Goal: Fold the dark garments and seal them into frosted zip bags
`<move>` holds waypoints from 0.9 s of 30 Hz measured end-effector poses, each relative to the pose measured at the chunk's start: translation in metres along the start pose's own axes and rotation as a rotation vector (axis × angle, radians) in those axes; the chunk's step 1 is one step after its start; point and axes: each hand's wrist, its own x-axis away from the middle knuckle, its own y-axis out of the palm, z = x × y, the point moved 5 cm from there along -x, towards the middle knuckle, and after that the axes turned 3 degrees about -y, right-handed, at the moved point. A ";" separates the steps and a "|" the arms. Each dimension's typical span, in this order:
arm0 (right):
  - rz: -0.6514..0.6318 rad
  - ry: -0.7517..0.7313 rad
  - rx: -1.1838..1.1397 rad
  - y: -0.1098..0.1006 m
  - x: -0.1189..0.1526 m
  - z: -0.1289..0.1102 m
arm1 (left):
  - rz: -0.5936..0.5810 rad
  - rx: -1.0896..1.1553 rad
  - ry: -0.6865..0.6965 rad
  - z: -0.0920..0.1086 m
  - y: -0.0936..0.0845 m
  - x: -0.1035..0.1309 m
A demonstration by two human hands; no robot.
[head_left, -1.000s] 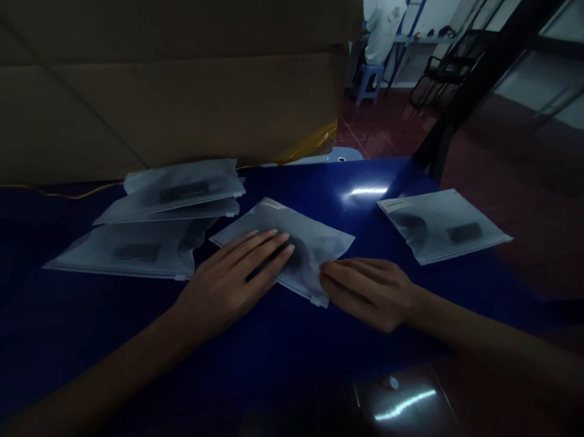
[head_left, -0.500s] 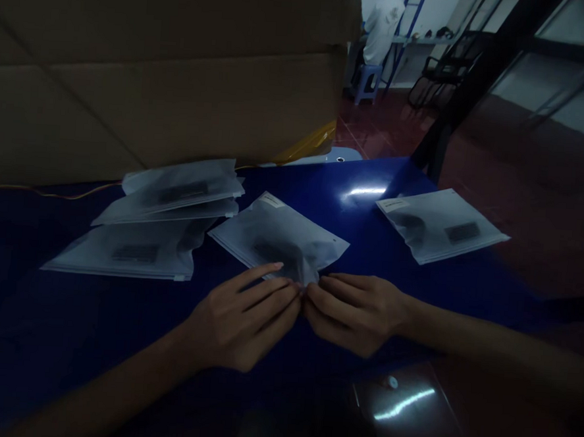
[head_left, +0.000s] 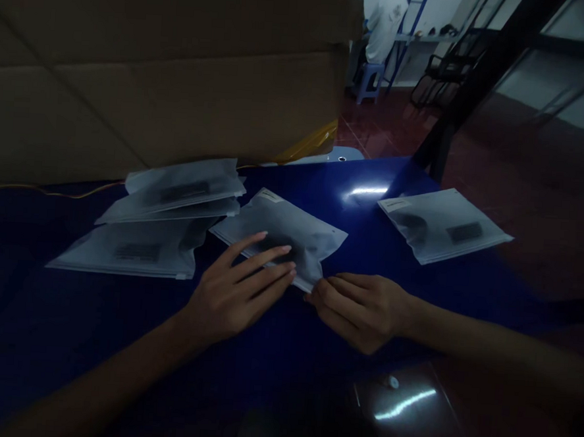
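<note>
A frosted zip bag [head_left: 311, 236] with a small pale label lies slantwise on the blue table, something dark inside it. My left hand [head_left: 241, 291] rests over the bag's near edge, fingers stretched and spread, the fingertips on the plastic. At the bag's near right corner, the fingers of my right hand [head_left: 356, 308] are pinched together on its edge. Left of these, similar zip bags [head_left: 136, 252] lie in an overlapping pile. Another zip bag [head_left: 440, 227] lies apart on the right, with a dark printed patch and a label.
A large cardboard box [head_left: 180, 106] stands along the table's back edge, with a thin wire [head_left: 70, 196] beside it. A dark metal post [head_left: 472, 91] rises at the right. Farther off, a person [head_left: 385, 26] sits on a blue stool [head_left: 368, 81] near a black chair [head_left: 450, 66].
My left hand has moved left and away from my right hand, its fingers opening out over the bag. My right hand keeps its pinch at the corner.
</note>
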 end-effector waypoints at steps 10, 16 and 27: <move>-0.402 0.259 0.223 0.010 0.011 0.025 | -0.055 -0.153 -0.023 -0.020 -0.001 0.000; -0.544 0.468 0.334 0.007 0.027 0.046 | -0.010 -0.179 -0.120 -0.031 0.004 0.014; -0.624 0.562 0.383 0.009 0.042 0.059 | -0.096 -0.185 -0.161 -0.039 -0.002 0.012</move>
